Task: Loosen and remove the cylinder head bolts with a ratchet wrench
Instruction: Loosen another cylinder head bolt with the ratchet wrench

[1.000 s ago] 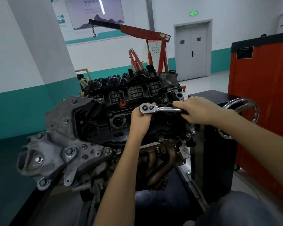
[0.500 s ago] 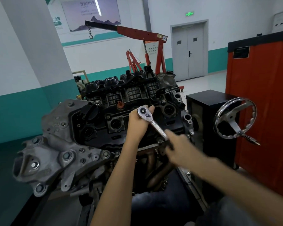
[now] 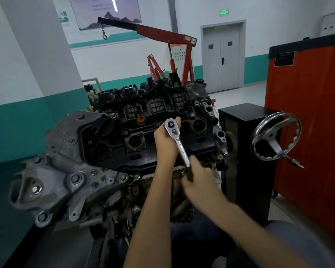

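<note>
A chrome ratchet wrench point(image 3: 179, 143) stands on the black cylinder head cover point(image 3: 149, 144) of the engine, its head up near the cover's middle and its handle slanting down toward me. My left hand point(image 3: 165, 144) cups the ratchet head from below and hides the socket and the bolt under it. My right hand point(image 3: 198, 182), blurred, is closed around the black grip at the handle's low end. Several small bolts point(image 3: 192, 115) show along the cover's rim.
The engine sits on a stand with a chrome handwheel point(image 3: 275, 137) to the right, beside a black box point(image 3: 246, 151) and a red cabinet point(image 3: 307, 117). A grey timing cover point(image 3: 62, 171) juts out left. A red engine crane point(image 3: 162, 33) stands behind.
My right hand has swung the ratchet handle from pointing right to pointing down toward me. My left hand stayed on the ratchet head. The camera shifted slightly.
</note>
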`<state>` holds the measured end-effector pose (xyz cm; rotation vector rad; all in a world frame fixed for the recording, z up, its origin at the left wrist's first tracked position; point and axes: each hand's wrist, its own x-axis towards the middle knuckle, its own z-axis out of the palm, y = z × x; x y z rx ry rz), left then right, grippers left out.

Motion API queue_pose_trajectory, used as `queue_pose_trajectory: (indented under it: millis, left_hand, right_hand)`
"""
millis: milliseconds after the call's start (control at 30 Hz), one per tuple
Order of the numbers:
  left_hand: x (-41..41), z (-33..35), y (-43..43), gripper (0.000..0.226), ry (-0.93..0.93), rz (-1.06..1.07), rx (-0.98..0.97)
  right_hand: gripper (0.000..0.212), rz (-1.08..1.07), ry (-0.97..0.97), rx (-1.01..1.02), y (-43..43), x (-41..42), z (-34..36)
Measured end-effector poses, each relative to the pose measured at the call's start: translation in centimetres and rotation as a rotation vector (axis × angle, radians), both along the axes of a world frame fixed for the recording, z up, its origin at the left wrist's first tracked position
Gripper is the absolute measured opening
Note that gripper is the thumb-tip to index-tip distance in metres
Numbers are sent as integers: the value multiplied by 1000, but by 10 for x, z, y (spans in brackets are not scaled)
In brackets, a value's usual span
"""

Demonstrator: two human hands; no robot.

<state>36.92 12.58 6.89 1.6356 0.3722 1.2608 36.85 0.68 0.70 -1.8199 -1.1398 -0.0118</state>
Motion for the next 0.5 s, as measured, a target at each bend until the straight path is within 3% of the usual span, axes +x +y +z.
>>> queue_pose_trajectory:
  millis: [100,200,267,400,500]
  left_hand:
    - [-3,1,8,53,61,11,6]
    - [-9,1,14,56,117,-82,70]
    - [-8,4,15,54,145,-116,113]
    - [-9,8,18,56,148,-97,149]
    - [-12,3,18,45,80,-87,72]
  right_hand:
    - [23,42,49,34,17,-15,-5]
    - [24,53,-92,-101,-6,27,14]
    - [24,81,-258,-231,-25,65,39]
    - [28,29,-788,-479,-27,112,102]
    - [26,-35,-870,-453,-20,107,109]
